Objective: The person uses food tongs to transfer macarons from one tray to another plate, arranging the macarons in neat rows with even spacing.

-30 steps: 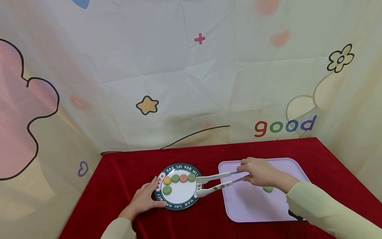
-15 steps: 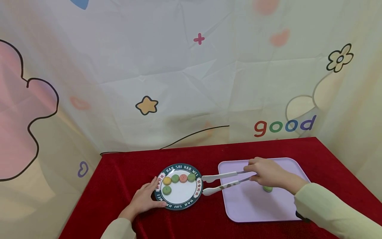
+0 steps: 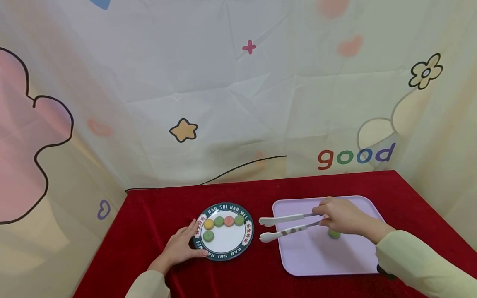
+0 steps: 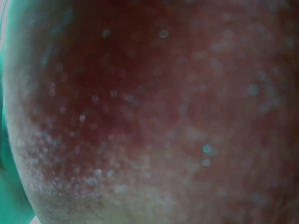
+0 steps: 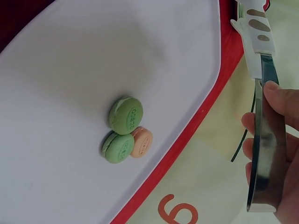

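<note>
A round plate (image 3: 226,245) with a dark green lettered rim lies on the red cloth in the head view. It bears several macarons: a yellow one (image 3: 209,224), a pink one (image 3: 229,221) and green ones (image 3: 208,236). My left hand (image 3: 179,247) rests at the plate's left rim, fingers and thumb spread along it. My right hand (image 3: 340,215) grips metal tongs (image 3: 287,219) with white tips, spread apart with nothing between them, right of the plate. In the right wrist view, two green macarons (image 5: 126,115) and an orange-pink one (image 5: 142,142) touch each other on the tray.
A lilac tray (image 3: 298,265) lies right of the plate, under my right hand. Red cloth (image 3: 156,207) covers the table, and a printed curtain (image 3: 231,103) hangs behind its far edge. The left wrist view is a reddish blur.
My right hand has moved right with the tongs, whose tips have left the plate's right rim. My left hand and the macarons on the plate have stayed put.
</note>
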The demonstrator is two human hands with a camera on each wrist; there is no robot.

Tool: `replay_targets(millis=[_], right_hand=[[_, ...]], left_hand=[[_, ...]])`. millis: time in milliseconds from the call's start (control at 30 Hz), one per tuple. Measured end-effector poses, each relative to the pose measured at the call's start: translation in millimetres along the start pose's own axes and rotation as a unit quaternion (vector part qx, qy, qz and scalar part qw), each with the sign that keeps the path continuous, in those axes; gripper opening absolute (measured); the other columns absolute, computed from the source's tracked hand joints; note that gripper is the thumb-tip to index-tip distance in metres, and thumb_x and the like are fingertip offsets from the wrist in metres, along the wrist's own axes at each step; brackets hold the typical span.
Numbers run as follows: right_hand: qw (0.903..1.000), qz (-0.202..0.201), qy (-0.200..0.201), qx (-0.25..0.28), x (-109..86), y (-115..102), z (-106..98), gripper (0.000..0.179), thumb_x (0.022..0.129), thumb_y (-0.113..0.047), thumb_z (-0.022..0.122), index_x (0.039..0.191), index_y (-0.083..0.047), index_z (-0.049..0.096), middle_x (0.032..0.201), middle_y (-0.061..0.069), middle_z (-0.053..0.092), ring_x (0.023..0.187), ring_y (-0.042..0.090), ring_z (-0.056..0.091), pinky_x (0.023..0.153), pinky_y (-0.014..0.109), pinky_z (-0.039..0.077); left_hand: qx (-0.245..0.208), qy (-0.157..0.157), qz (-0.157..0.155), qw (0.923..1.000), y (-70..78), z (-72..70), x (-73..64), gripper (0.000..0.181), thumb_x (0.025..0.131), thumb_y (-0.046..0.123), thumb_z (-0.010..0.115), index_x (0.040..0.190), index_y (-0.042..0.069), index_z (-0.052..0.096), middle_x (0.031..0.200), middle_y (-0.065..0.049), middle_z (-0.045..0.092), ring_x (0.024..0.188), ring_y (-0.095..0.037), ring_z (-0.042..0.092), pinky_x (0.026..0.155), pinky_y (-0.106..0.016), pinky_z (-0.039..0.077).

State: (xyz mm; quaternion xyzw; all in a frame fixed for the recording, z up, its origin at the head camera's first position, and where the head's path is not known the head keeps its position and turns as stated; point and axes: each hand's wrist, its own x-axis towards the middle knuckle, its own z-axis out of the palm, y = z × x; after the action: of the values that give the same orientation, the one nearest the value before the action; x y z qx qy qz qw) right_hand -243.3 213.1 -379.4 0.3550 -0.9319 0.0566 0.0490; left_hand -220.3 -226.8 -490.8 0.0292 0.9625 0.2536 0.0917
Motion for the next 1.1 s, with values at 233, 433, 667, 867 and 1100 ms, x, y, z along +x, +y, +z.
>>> replay_targets(millis=[233,433,667,867,1100], right_hand=[[0.9999,-0.004,0.011,0.004,-6.0,3,-3,0.020,0.067,-0.009,0.072,0.086,-0.014,0.067,0.071,-0.003,0.058,0.063,0.005,0.045,0.052,0.018,0.040],[0.9999,0.005,0.009,0.006,-10.5,8,-6,0.019,0.069,-0.011,0.071,0.087,-0.016,0.068,0.073,-0.005,0.058,0.065,0.005,0.047,0.054,0.019,0.041],[0.9999,0.003,0.010,0.006,-14.6,13,-8,0.020,0.069,-0.017,0.073,0.088,-0.017,0.069,0.073,-0.008,0.059,0.064,0.003,0.048,0.054,0.019,0.044],[0.9998,0.005,0.017,-0.009,-20.1,19,-9,0.020,0.067,-0.015,0.074,0.086,-0.017,0.069,0.071,-0.011,0.057,0.060,0.001,0.045,0.052,0.018,0.041],[0.9994,0.033,0.007,-0.010,-26.4,23,-10,0.025,0.066,-0.014,0.075,0.090,-0.015,0.070,0.073,-0.011,0.057,0.065,0.003,0.048,0.057,0.021,0.044]], left_hand=[[-0.001,0.000,0.001,1.0000,-1.8,1.2,1.2,0.107,0.056,0.065,0.067,0.141,0.018,0.022,0.144,-0.006,0.029,0.125,-0.030,0.028,0.092,-0.055,0.037],[0.002,0.002,0.005,1.0000,-3.2,1.9,1.5,0.107,0.056,0.065,0.067,0.141,0.018,0.023,0.144,-0.005,0.028,0.126,-0.029,0.028,0.093,-0.055,0.037],[0.001,0.003,0.004,1.0000,-2.5,1.9,0.9,0.107,0.056,0.065,0.068,0.141,0.018,0.023,0.144,-0.005,0.029,0.126,-0.029,0.028,0.092,-0.056,0.037],[-0.001,0.003,0.004,1.0000,-2.1,1.9,1.1,0.107,0.056,0.065,0.067,0.141,0.017,0.023,0.144,-0.005,0.029,0.126,-0.029,0.028,0.092,-0.055,0.037],[0.000,0.002,0.002,1.0000,-2.5,2.3,1.3,0.107,0.056,0.065,0.067,0.141,0.018,0.023,0.144,-0.005,0.028,0.126,-0.029,0.028,0.093,-0.055,0.037]])
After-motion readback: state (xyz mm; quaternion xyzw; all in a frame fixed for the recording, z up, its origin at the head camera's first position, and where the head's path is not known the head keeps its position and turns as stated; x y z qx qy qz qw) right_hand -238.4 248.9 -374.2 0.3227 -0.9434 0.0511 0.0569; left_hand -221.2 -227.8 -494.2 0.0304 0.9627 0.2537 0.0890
